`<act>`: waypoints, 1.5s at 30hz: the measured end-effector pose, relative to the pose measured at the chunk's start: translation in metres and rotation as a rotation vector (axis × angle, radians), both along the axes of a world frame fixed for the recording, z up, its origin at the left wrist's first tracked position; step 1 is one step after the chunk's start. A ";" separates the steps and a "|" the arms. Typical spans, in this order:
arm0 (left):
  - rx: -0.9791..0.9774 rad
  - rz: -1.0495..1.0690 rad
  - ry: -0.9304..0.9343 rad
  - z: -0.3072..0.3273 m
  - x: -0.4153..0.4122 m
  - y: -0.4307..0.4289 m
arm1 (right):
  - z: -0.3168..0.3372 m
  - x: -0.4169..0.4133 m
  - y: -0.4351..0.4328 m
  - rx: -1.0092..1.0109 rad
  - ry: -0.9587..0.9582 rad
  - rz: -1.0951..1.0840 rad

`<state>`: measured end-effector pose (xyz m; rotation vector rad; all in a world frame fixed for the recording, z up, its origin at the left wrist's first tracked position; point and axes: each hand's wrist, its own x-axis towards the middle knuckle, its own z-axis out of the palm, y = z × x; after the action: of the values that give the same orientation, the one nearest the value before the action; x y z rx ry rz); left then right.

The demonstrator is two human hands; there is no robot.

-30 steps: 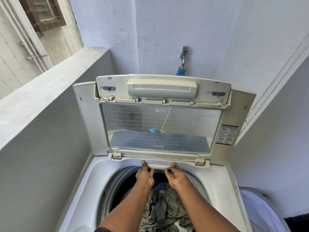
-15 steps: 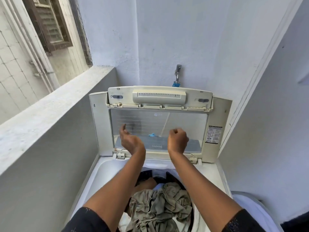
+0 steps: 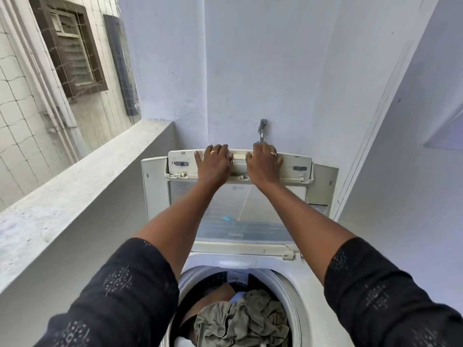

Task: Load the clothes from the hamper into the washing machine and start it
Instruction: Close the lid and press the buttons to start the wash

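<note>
A white top-loading washing machine [image 3: 297,281] stands below me with its lid [image 3: 238,214] raised upright against the back wall. Olive-grey and other clothes [image 3: 240,320] fill the drum. My left hand [image 3: 214,165] and my right hand [image 3: 264,165] both lie on the lid's upper panel, side by side, fingers hooked over its top edge. The handle strip between them is partly covered by my hands. The hamper is out of view.
A concrete parapet [image 3: 75,186] runs close along the machine's left side. A metal tap [image 3: 262,127] sticks out of the back wall just above the lid. A plain wall [image 3: 400,196] closes in on the right.
Both hands rose from the drum's back rim, past the lid's glass, up to the lid's top edge and took hold of it. The view tilted upward.
</note>
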<state>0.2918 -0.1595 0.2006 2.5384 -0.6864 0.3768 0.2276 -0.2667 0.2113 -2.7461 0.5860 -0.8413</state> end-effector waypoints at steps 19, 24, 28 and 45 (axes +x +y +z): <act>0.089 -0.037 -0.041 0.031 -0.056 0.039 | 0.034 -0.051 0.009 -0.089 0.396 0.092; 0.306 -0.075 -0.005 0.039 -0.095 0.055 | 0.035 -0.080 0.017 -0.117 0.523 0.168; 0.440 -0.068 0.100 0.039 -0.135 0.072 | 0.025 -0.117 0.033 -0.064 0.581 0.257; 0.667 -0.304 0.575 -0.110 -0.276 0.139 | -0.129 -0.266 0.109 0.204 1.025 0.511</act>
<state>0.0158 -0.0204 0.0905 2.8398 -1.0572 -0.7818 -0.0382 -0.1579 0.0822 -2.7419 0.0567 0.7379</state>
